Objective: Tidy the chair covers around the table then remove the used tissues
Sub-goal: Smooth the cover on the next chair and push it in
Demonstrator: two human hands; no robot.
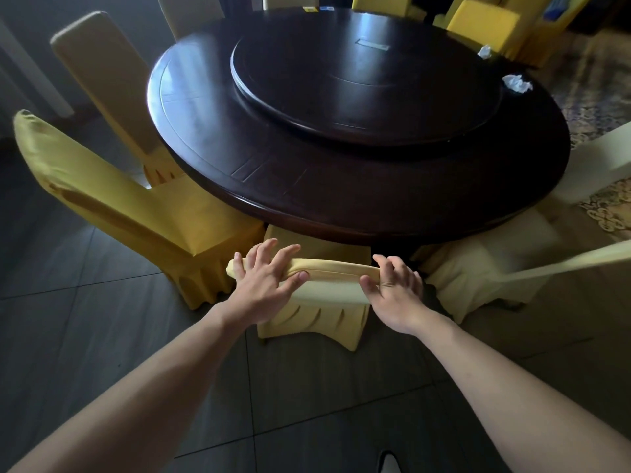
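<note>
A big, round, dark wooden table [341, 186] fills the middle, with a round dark turning tray [358, 87] on top of it. Chairs in yellow and cream cloth covers stand all around it.

The nearest chair, in a soft yellow cloth chair cover [327, 295], is tucked in at the near edge of the table, right in front of the person. The cover looks thin, light and stretchy. It has little pleats low down on its back, and its top edge looks a bit rolled and bunched. It should pull easily and not slip much. The best place to hold it is the top edge of the chair back, one hand at each end.

The left hand [266, 285] sits on the left end of that top edge, with the fingers spread wide over the front and the thumb pressing the back. The right hand [396, 288] sits on the right end, with the fingers bent over the top and the thumb on the near side, so it grips the cloth.

Two small crumpled white tissues lie on the far right rim of the table, one closer tissue [517, 83] and one farther tissue [485, 51]. They look very light and soft, easy to pinch up. They are well apart from both hands.
</note>
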